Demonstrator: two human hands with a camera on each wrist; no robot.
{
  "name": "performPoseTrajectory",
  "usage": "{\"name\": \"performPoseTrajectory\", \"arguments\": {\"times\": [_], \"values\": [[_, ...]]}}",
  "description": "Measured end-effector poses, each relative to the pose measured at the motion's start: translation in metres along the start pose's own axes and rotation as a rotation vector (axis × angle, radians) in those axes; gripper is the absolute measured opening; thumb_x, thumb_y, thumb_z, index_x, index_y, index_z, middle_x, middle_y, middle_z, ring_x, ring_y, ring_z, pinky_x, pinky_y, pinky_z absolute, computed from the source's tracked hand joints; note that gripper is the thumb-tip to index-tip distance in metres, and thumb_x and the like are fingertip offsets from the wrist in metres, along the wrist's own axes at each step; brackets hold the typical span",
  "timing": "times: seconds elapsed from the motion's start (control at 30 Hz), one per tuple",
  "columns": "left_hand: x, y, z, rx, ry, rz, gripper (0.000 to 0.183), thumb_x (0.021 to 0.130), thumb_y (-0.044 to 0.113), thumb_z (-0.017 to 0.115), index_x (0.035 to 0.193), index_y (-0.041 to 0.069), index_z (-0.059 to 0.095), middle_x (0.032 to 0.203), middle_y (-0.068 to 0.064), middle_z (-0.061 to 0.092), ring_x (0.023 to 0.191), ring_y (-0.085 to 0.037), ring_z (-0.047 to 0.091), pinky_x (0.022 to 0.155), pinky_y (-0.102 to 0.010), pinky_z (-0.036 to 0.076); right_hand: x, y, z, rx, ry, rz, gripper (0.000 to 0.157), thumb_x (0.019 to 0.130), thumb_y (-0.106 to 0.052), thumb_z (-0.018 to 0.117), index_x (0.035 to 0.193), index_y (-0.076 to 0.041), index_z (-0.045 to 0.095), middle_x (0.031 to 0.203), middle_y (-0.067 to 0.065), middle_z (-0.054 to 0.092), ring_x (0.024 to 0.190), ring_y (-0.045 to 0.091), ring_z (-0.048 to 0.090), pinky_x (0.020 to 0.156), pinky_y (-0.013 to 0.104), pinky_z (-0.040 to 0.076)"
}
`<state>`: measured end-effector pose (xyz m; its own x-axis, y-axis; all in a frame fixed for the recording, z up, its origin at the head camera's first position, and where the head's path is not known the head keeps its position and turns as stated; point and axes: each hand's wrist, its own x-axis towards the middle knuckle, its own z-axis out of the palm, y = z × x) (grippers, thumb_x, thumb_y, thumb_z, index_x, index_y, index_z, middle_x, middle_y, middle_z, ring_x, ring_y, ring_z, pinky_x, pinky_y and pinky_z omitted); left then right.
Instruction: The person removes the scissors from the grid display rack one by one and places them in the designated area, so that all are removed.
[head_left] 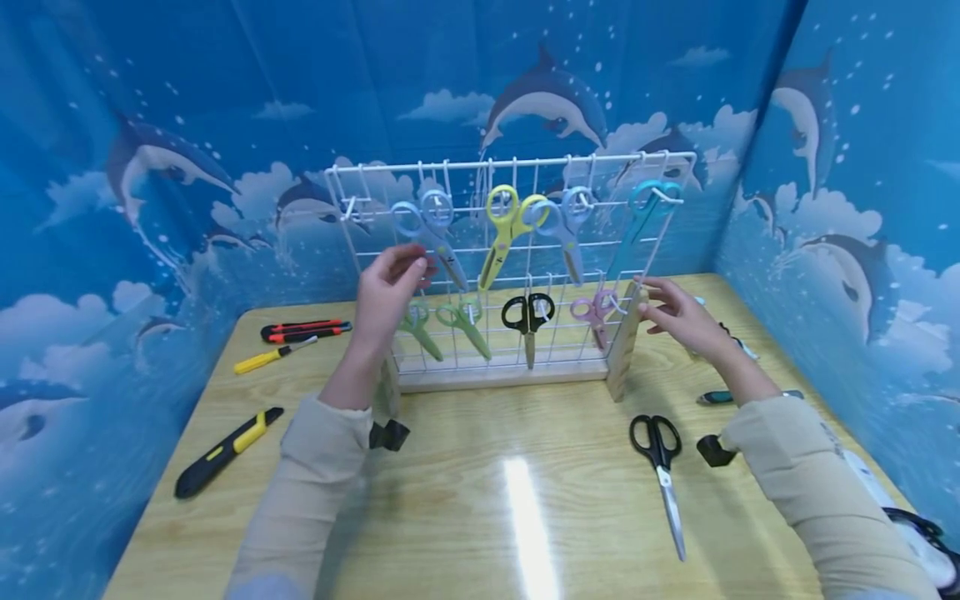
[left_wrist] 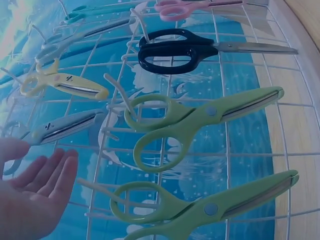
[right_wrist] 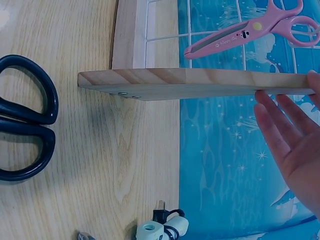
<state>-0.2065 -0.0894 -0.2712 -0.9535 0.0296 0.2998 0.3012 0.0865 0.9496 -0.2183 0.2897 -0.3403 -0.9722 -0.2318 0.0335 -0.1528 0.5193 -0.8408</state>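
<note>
My left hand (head_left: 390,287) is raised in front of the rack's left side, beside light blue scissors (head_left: 435,229) hanging from an upper hook. In the left wrist view its fingers look extended, with the thumb overlapping the handles; whether they touch is unclear. My right hand (head_left: 675,317) holds the upper end of the rack's wooden side panel (head_left: 622,358), thumb on the near edge and fingertips against the outer face. The white wire rack (head_left: 513,162) also carries yellow scissors (head_left: 501,242), more light blue ones, teal (head_left: 637,225), green (left_wrist: 170,125), black-handled (left_wrist: 177,50) and pink scissors (right_wrist: 245,32).
Large black-handled scissors (head_left: 660,454) lie on the table at front right. On the left are a black-yellow utility knife (head_left: 225,454), a yellow screwdriver (head_left: 262,360) and red-black cutters (head_left: 303,332). A dark green cutter (head_left: 716,398) lies near my right forearm.
</note>
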Motion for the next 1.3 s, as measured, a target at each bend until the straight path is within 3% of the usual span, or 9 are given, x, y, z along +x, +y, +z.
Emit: {"name": "performPoseTrajectory", "arguments": {"times": [0.17,0.4,0.57,0.7,0.9,1.07,1.17,1.3], "values": [[0.011,-0.012,-0.001,-0.040,-0.057,-0.062,0.036,0.082,0.026,0.054,0.112,0.007,0.050,0.107,-0.009,0.055,0.094,-0.017,0.055,0.081,-0.026,0.046,0.000,0.001,0.001,0.002,0.008,-0.007,0.052,0.088,-0.028,0.043,0.133,-0.011,0.022,0.129,0.024,0.030,0.100,0.034,0.047,0.075,0.043,0.047],[0.017,-0.014,0.000,-0.126,-0.044,-0.113,0.039,0.077,0.029,0.061,0.109,0.008,0.052,0.102,-0.009,0.057,0.090,-0.019,0.056,0.080,-0.029,0.047,0.001,0.003,0.000,0.012,0.017,-0.026,0.049,0.088,-0.025,0.044,0.132,-0.012,0.025,0.127,0.024,0.033,0.092,0.018,0.053,0.075,0.044,0.047],[0.018,-0.011,-0.002,-0.146,-0.053,-0.135,0.040,0.073,0.029,0.064,0.106,0.007,0.056,0.098,-0.008,0.059,0.086,-0.019,0.056,0.079,-0.033,0.047,0.001,0.003,0.000,0.004,0.011,-0.016,0.050,0.089,-0.026,0.043,0.132,-0.012,0.023,0.128,0.025,0.030,0.097,0.027,0.051,0.075,0.043,0.047],[0.016,-0.008,-0.002,-0.159,-0.060,-0.093,0.036,0.073,0.026,0.065,0.101,0.004,0.058,0.093,-0.009,0.059,0.083,-0.019,0.056,0.076,-0.033,0.048,0.001,0.003,0.000,0.002,0.007,0.000,0.050,0.089,-0.026,0.042,0.133,-0.014,0.022,0.132,0.025,0.025,0.102,0.034,0.046,0.077,0.044,0.046],[0.000,0.003,-0.003,-0.147,-0.089,-0.008,0.033,0.075,0.024,0.063,0.101,0.006,0.057,0.093,-0.008,0.059,0.084,-0.020,0.056,0.077,-0.031,0.048,0.001,0.003,0.001,-0.007,0.002,-0.004,0.051,0.089,-0.028,0.042,0.134,-0.014,0.021,0.132,0.025,0.025,0.102,0.035,0.046,0.077,0.044,0.046],[-0.023,0.010,0.005,-0.162,-0.168,0.051,0.029,0.076,0.016,0.062,0.099,-0.001,0.056,0.088,-0.009,0.060,0.076,-0.020,0.056,0.071,-0.031,0.049,0.001,0.004,0.001,-0.012,0.009,-0.003,0.052,0.088,-0.031,0.042,0.133,-0.015,0.023,0.130,0.023,0.029,0.100,0.032,0.047,0.078,0.046,0.045],[-0.037,0.007,0.014,-0.161,-0.217,0.006,0.028,0.076,0.015,0.062,0.097,-0.001,0.056,0.086,-0.010,0.060,0.072,-0.020,0.056,0.067,-0.031,0.050,0.001,0.005,0.000,-0.013,0.013,-0.005,0.051,0.088,-0.031,0.043,0.133,-0.015,0.023,0.130,0.023,0.029,0.099,0.031,0.048,0.078,0.046,0.045],[-0.053,-0.007,0.030,-0.167,-0.291,-0.093,0.027,0.075,0.016,0.064,0.095,-0.001,0.057,0.084,-0.013,0.059,0.070,-0.022,0.056,0.064,-0.033,0.051,0.001,0.005,0.001,-0.018,0.011,-0.009,0.051,0.088,-0.030,0.043,0.133,-0.015,0.023,0.130,0.024,0.029,0.099,0.031,0.048,0.077,0.045,0.046]]}}
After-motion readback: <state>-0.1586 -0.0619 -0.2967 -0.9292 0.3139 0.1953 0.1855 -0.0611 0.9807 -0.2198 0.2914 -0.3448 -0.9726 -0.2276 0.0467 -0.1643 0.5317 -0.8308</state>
